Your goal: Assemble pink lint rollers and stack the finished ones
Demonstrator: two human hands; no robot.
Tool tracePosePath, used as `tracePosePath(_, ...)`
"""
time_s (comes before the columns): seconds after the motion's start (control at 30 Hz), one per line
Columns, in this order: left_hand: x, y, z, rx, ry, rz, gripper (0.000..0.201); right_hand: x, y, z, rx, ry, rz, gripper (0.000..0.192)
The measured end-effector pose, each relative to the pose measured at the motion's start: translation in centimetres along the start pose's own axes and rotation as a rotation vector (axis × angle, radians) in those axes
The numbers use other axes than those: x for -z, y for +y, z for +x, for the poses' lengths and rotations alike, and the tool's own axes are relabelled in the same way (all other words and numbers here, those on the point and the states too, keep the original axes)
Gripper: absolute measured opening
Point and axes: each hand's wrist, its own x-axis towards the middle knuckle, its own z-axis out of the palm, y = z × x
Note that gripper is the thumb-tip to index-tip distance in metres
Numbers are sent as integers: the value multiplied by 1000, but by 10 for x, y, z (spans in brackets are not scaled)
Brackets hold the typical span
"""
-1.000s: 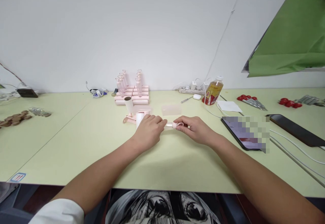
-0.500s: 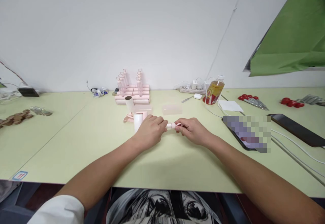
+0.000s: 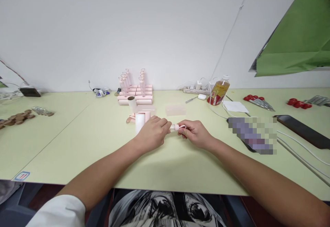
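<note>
A slim clear tube with a pink looped end lies level between my hands, just above the table. My left hand is closed over its left part, which the fingers hide. My right hand pinches the pink loop at the other end. Beside my left hand stands a white roll, with pink pieces behind it. A second white roll with a brown core stands upright farther back. A translucent pink cover lies beyond my hands.
Stacked pink cylinders and upright clear tubes with pink loops stand near the wall. Rightward are a drink bottle, a power strip, a cabled phone, a dark phone and red-ended tools. Brown discs lie left.
The view has shifted slightly. Both hands keep the same hold on the tube, with hardly any visible movement.
</note>
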Motion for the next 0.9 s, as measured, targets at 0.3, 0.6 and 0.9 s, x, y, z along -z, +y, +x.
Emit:
tracePosePath(0.3, 2, 1, -1, 15, 1, -42, 20, -10, -1, -4, -16, 38, -15, 21)
tracePosePath(0.6, 1, 7, 6, -65, 25, 1, 26, -12, -11, 2, -59, -174, -43, 22)
tracePosePath(0.9, 13, -10, -3, 238, 516, -64, 59, 15, 8, 4, -135, -100, 227, 31)
